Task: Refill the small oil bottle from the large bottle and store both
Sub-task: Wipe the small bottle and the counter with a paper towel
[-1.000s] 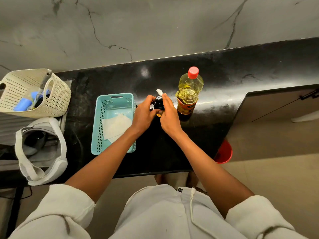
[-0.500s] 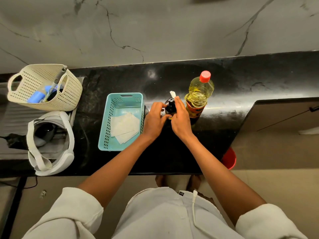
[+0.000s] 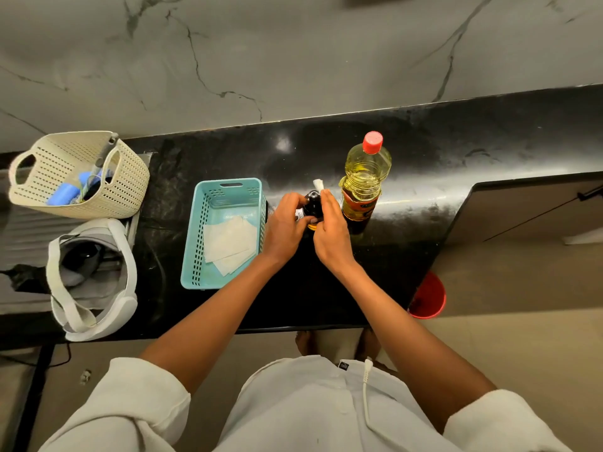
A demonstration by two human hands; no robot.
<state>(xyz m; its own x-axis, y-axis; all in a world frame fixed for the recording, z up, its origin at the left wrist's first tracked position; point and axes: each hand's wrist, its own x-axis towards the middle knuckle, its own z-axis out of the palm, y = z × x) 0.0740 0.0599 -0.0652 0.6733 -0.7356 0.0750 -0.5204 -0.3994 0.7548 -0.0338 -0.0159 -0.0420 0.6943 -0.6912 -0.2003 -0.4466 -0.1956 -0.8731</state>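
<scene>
The small oil bottle (image 3: 312, 203), with a dark top and a white spout, stands on the black counter (image 3: 424, 151). My left hand (image 3: 284, 225) grips its left side and my right hand (image 3: 330, 228) wraps its right side; most of its body is hidden between them. The large bottle (image 3: 364, 181) of yellow oil, red cap on, stands upright just right of my right hand, close to touching it.
A teal basket (image 3: 199, 223) holding white paper sheets sits left of my hands. A cream basket (image 3: 124, 177) with blue items and a white headset (image 3: 91, 318) lie at the far left. A red bucket (image 3: 429, 296) is on the floor below the counter's right edge.
Both hands have stayed clasped on the small bottle, with the fingers shifting slightly around its top. The camera view has drifted, so everything sits lower and more to the right in the frame.
</scene>
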